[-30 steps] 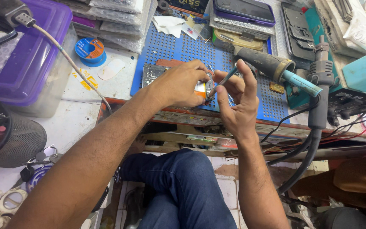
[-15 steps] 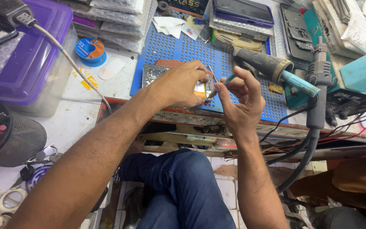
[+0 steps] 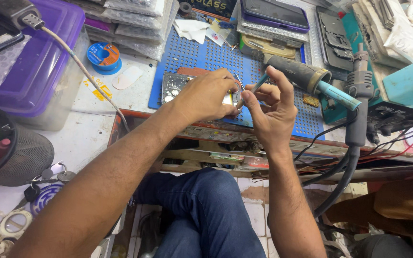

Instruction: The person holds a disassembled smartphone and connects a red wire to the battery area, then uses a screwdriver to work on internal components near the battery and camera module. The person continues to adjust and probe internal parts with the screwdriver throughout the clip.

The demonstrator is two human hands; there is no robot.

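1. Left hand [image 3: 206, 98] reaches over the front edge of the desk [image 3: 92, 134], palm down, fingers curled closed on a small circuit board [image 3: 174, 86]. The board lies on the blue perforated mat [image 3: 201, 55]; its left end shows past the knuckles, the rest is hidden under the hand.
2. Right hand [image 3: 272, 107] sits just beside the left, fingertips nearly meeting it. Thumb and forefinger are pinched shut on a thin teal-handled tool [image 3: 259, 83], which slants down toward the board. The tool's tip is hidden between the two hands; cannot tell whether it touches the board.
3. Just right of the right hand, a thick soldering handle [image 3: 307, 76] with a teal front section lies across the mat, near the knuckles but apart from them.
4. Further right, a grey hot-air wand [image 3: 357, 100] stands upright, its dark hose hanging below the desk edge.
5. Left side of desk: a purple-lidded plastic box [image 3: 39, 62], a blue spool of solder wire [image 3: 103, 56] beside it, a dark mesh cup [image 3: 22, 155] near the front corner.
6. Back of mat: a phone with a purple edge [image 3: 273, 13] on a stack of parts.
7. Below the desk, the person's knee in blue jeans [image 3: 206, 210].
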